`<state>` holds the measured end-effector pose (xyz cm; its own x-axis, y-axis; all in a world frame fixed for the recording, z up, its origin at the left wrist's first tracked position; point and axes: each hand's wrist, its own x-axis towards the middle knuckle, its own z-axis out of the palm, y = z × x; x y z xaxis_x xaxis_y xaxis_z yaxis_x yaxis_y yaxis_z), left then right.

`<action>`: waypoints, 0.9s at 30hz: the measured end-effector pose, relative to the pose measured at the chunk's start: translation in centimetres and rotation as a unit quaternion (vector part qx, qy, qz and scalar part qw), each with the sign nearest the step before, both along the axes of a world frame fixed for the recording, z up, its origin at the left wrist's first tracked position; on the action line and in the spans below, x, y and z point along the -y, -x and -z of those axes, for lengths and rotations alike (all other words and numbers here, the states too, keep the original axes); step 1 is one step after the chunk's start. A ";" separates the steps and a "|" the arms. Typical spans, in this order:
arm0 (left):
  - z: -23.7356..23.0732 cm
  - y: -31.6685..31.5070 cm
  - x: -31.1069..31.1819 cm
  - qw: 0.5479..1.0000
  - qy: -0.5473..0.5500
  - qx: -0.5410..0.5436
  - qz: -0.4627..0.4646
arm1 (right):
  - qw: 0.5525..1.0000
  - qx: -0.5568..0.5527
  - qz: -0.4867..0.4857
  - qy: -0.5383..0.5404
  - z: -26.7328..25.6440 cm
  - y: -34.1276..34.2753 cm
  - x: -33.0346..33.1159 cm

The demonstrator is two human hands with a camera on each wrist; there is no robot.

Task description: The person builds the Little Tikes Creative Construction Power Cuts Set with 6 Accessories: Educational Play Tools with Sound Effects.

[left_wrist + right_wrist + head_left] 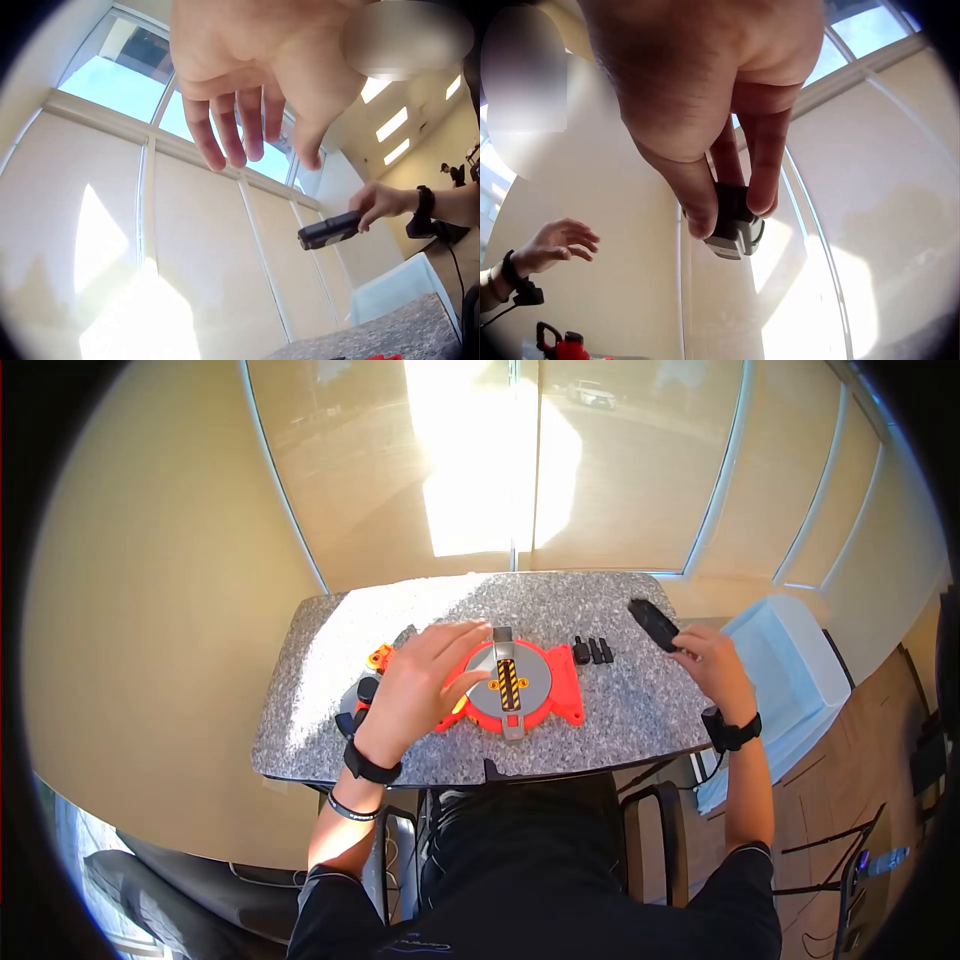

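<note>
My right hand (718, 668) pinches a black oblong block (653, 624) by one end, held up over the table's right side. In the left wrist view this block (330, 231) is boxy with a pale patch on its underside; its exact kind cannot be told. Fingers extended and thumb apart, my left hand (415, 685) hovers near the left edge of a round red-and-grey toy base (538, 678). Down the middle of that base runs a yellow-and-black striped strip (508, 685). The left hand (262, 67) holds nothing and partly covers the base's left side.
On the speckled grey table (640, 705) lie several small black pieces (600, 651) right of the base. An orange piece (380, 656) and a red-and-black part (366, 692) lie left. A light-blue-lined bin (780, 660) stands at the table's right. Chair armrests flank the lap.
</note>
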<state>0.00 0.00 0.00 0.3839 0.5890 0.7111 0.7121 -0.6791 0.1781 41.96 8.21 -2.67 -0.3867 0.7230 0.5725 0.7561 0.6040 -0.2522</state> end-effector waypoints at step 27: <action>11.0 2.8 -2.9 0.967 0.232 -0.092 -0.050 | 0.975 0.132 0.141 0.107 12.4 -6.6 -3.2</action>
